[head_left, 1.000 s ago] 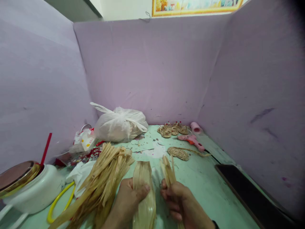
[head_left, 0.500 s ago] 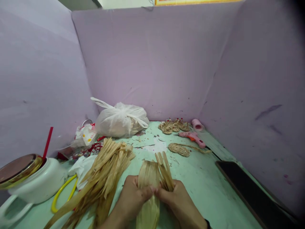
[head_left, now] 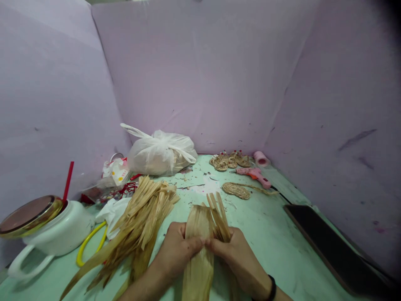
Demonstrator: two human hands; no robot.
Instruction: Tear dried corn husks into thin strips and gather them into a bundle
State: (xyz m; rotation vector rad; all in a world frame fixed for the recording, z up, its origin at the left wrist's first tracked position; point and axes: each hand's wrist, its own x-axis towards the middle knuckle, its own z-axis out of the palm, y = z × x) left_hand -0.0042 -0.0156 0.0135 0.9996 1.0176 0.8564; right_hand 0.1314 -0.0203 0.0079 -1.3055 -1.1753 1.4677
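Between both hands is a wide, flat strip of dried husk or leaf (head_left: 199, 265), pale yellow and upright toward the top. My left hand (head_left: 178, 251) grips its left edge, thumb across the front. My right hand (head_left: 234, 257) pinches the same strip near its middle, thumb tip almost against the left one. Several narrower dried strips (head_left: 219, 211) stick up out of my right hand's grip. Left of my hands a large bundle of dried strips (head_left: 144, 221) lies fanned on the table. The fingers behind the wide strip are hidden.
A white mug (head_left: 67, 228) with a lid (head_left: 29, 215) stands left, near a yellow ring (head_left: 84, 246). Behind are a tied plastic bag (head_left: 161, 154), braided coils (head_left: 236, 190), a pink glue gun (head_left: 255, 175) and a pink spool (head_left: 261, 159). A dark slab (head_left: 328, 246) lies right.
The camera view has tilted downward a little. Both hands keep hold of the wide strip, thumbs still together; the narrow strips remain in my right hand.
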